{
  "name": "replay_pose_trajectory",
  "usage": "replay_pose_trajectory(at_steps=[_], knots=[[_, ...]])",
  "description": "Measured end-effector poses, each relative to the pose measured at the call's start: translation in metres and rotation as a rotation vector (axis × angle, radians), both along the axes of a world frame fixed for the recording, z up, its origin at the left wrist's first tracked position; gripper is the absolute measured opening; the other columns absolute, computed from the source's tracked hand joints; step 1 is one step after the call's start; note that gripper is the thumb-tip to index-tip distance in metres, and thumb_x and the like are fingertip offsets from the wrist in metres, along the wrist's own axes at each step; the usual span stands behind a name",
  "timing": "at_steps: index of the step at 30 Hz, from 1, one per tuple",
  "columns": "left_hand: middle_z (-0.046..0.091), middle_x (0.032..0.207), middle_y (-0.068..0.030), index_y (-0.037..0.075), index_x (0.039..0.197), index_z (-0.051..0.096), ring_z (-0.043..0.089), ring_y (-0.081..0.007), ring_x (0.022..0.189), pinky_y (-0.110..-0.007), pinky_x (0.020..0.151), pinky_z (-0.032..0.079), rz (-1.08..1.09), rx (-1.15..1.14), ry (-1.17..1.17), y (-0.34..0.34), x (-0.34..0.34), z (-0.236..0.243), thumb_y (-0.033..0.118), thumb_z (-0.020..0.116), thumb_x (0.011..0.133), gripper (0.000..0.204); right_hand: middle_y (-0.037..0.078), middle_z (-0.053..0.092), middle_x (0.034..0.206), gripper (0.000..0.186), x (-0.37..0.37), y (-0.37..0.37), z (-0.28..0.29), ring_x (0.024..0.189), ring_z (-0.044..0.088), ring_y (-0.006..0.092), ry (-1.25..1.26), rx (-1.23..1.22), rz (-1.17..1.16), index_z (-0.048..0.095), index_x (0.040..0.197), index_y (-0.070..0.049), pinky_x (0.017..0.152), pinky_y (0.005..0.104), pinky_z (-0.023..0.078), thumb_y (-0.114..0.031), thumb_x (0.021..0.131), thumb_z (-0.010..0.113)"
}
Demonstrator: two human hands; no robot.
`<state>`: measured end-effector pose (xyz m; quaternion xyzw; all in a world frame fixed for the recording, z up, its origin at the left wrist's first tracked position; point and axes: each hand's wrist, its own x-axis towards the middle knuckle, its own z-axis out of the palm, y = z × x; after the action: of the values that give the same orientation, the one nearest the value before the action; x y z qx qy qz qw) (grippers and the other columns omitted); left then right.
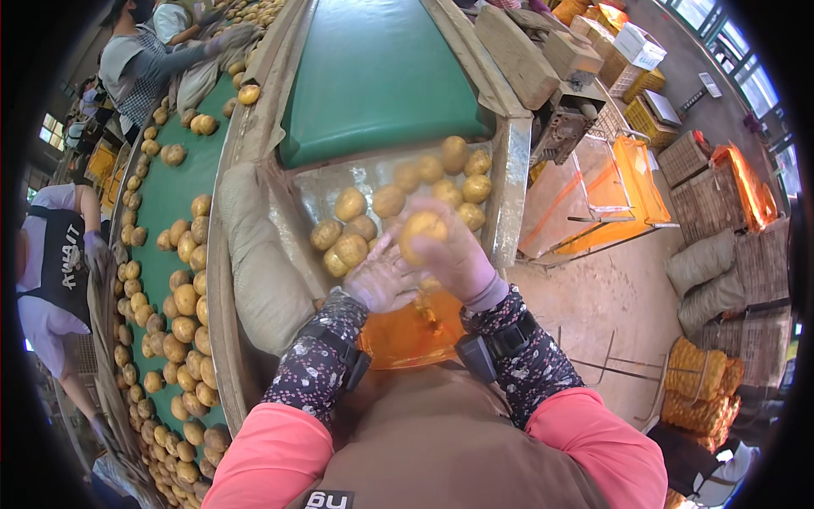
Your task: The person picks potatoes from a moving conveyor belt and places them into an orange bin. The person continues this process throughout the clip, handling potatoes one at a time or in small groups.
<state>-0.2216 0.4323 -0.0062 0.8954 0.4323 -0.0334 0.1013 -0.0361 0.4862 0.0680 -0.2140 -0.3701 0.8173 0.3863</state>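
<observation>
My right hand (476, 270) is raised over the lower end of a metal chute (318, 185), blurred, with its fingers around a round yellow-brown fruit (424, 233). Beside it, my left hand (383, 280) reaches out with fingers stretched apart and nothing visibly gripped. Several more round fruits (388, 202) lie on the chute just beyond both hands, some smeared by motion. Below my hands and close to my body hangs an orange mesh bag (407, 335), with a few fruits dimly visible at its mouth. Whether these are fruit or potatoes, I cannot tell for certain.
A green conveyor belt (381, 76) slopes down to the chute. Left of a grey cloth-covered side rail (254, 246), another green belt (199, 136) carries many fruits, with co-workers along it. At right stand an orange-bagged metal frame (640, 191), crates (708, 199) and filled mesh sacks (695, 373).
</observation>
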Motion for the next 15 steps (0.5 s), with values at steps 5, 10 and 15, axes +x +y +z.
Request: replay_pose_trajectory(at_steps=[5, 10, 15], knots=[[0.057, 0.138, -0.0006, 0.027, 0.143, 0.055, 0.03, -0.0301, 0.148, -0.056, 0.126, 0.0, -0.048, 0.142, -0.018, 0.002, 0.0, -0.007, 0.052, 0.046, 0.099, 0.052, 0.01, 0.061, 0.124, 0.051, 0.007, -0.002, -0.004, 0.107, 0.065, 0.0184, -0.112, 0.141, -0.039, 0.049, 0.138, -0.002, 0.086, 0.0315, 0.058, -0.031, 0.098, 0.064], [0.058, 0.133, -0.0015, 0.024, 0.133, 0.062, 0.031, -0.0302, 0.146, -0.057, 0.126, 0.002, -0.048, 0.125, 0.016, 0.003, 0.0, -0.007, 0.051, 0.049, 0.098, 0.046, 0.011, 0.063, 0.121, 0.078, 0.015, -0.004, -0.006, 0.107, 0.066, 0.0183, -0.192, 0.251, -0.054, 0.053, 0.133, 0.0, 0.083, 0.0313, 0.058, -0.066, 0.091, 0.06], [0.059, 0.133, -0.0025, 0.021, 0.127, 0.065, 0.029, -0.0302, 0.148, -0.058, 0.126, 0.004, -0.051, 0.113, -0.033, 0.002, -0.002, -0.01, 0.049, 0.052, 0.096, 0.043, 0.014, 0.067, 0.109, 0.049, 0.013, -0.006, -0.008, 0.09, 0.069, 0.0217, -0.044, 0.09, -0.092, 0.058, 0.123, 0.0, 0.072, 0.0323, 0.058, -0.036, 0.089, 0.052]])
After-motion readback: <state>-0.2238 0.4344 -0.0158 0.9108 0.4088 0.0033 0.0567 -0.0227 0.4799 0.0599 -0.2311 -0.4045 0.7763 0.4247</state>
